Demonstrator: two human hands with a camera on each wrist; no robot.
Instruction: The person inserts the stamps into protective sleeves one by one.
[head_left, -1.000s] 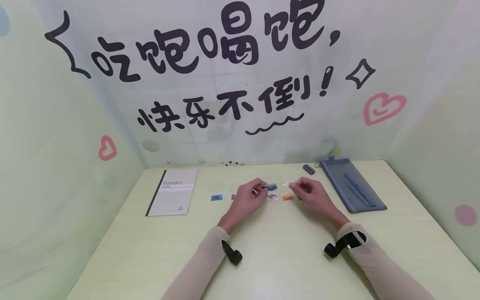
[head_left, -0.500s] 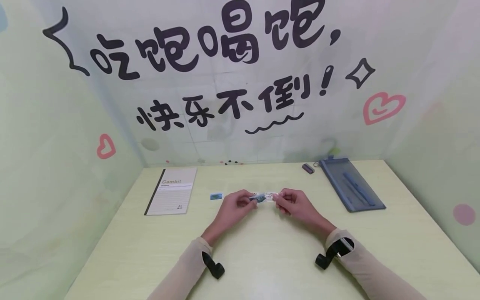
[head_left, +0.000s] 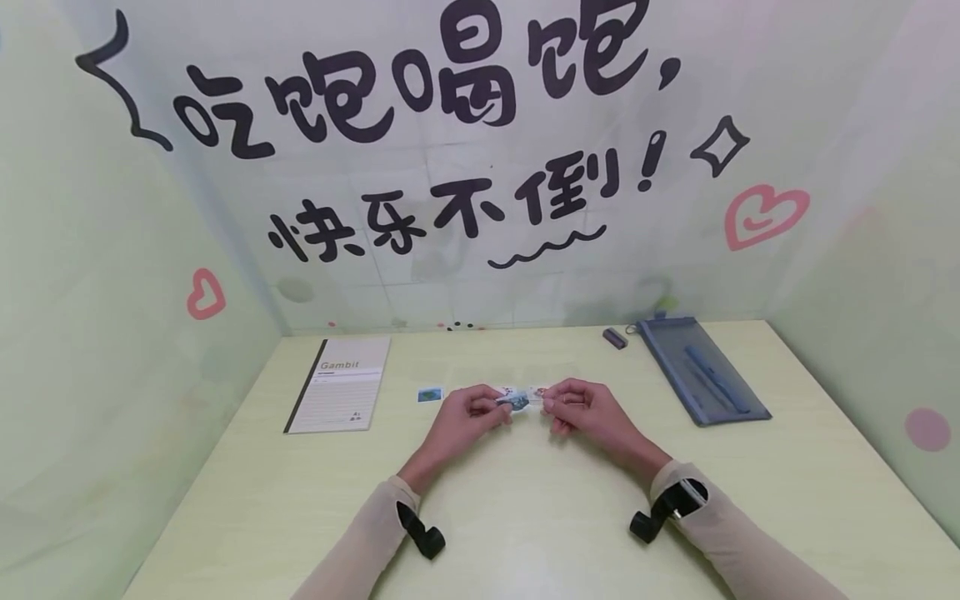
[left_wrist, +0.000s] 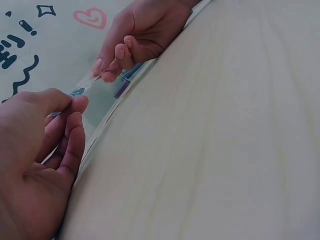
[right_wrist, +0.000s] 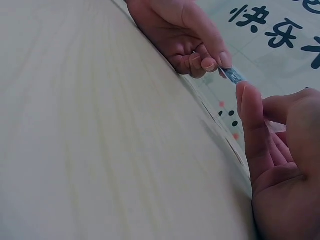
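Observation:
My left hand (head_left: 467, 417) pinches a small blue stamp-like picture (head_left: 516, 402) between thumb and index finger. Facing it, my right hand (head_left: 596, 414) pinches the edge of a small clear plastic sleeve (left_wrist: 89, 85), which spans the gap to the picture. In the right wrist view the blue picture (right_wrist: 233, 75) shows between both sets of fingertips; whether it is partly inside the sleeve, I cannot tell. Behind the fingers, other small pictures (head_left: 537, 392) lie on the table, partly hidden. Left of my left hand lies another blue-green one (head_left: 430, 395).
A "Gambit" notebook (head_left: 339, 387) lies on the table's left side. To the right is a blue mesh zip pouch (head_left: 675, 350) with a blue pen (head_left: 716, 379) in it. A small dark block (head_left: 615, 337) sits near the back edge. Faint clear sleeves lie behind the hands.
Both hands have come lower and nearer each other, bringing the blue picture and the clear sleeve together. Over the last half second they have barely moved, and the picture faces the head camera more.

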